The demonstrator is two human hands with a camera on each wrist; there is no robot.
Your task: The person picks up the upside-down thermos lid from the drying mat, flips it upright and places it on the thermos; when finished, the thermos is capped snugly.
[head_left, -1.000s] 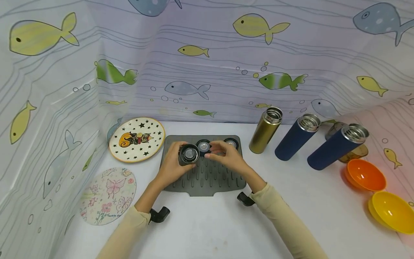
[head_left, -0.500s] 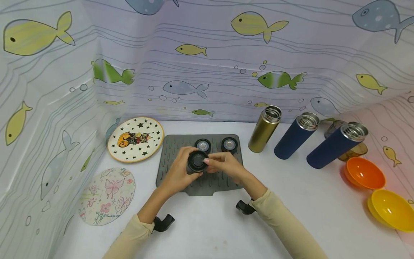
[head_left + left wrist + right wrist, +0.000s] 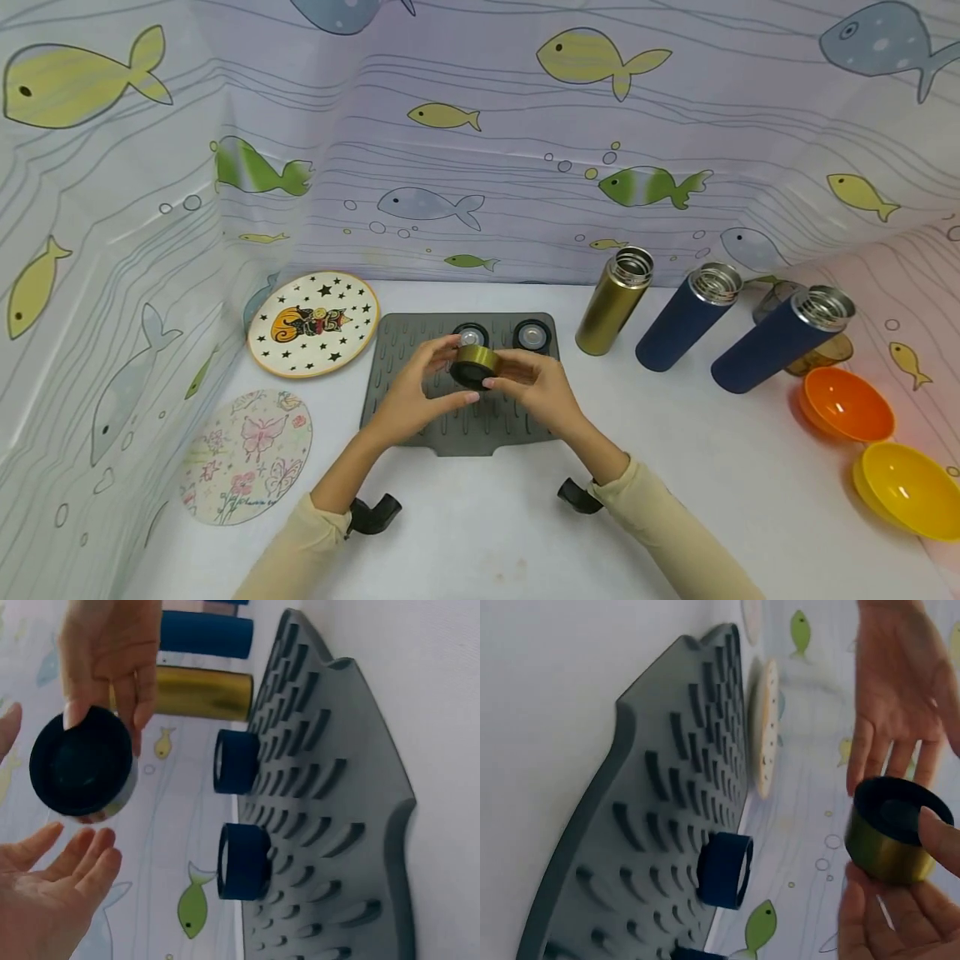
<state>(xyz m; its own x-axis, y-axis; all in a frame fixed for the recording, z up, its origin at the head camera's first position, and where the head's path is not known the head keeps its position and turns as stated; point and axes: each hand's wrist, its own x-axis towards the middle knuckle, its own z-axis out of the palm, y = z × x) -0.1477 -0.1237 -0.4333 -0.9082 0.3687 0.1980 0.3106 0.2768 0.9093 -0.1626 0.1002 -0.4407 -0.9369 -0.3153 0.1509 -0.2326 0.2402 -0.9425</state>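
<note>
A gold bottle cap with a black end point(image 3: 476, 364) is held above the grey ridged mat point(image 3: 465, 417). My right hand point(image 3: 536, 387) pinches it from the right, the thumb on its black edge, as the right wrist view shows on the cap point(image 3: 892, 847). On the other side my left hand point(image 3: 416, 396) has its fingers spread about the cap; in the left wrist view a gap shows between those fingers point(image 3: 94, 859) and the cap point(image 3: 82, 765). Two dark blue caps sit on the mat's far part, one point(image 3: 531, 335) at right, the other point(image 3: 470, 330) partly hidden behind the held cap.
At the right stand a gold bottle point(image 3: 611, 308), a blue bottle point(image 3: 682, 325) and another blue bottle point(image 3: 772, 350), all uncapped. An orange bowl point(image 3: 847, 406) and a yellow bowl point(image 3: 907, 492) lie farther right. A starred plate point(image 3: 315, 354) and a butterfly-patterned round mat point(image 3: 251, 492) are at left.
The cap, earlier gripped in my left hand with its inside showing, has been turned over and tilted, baring its gold side. My left fingers have spread; my right hand now holds it.
</note>
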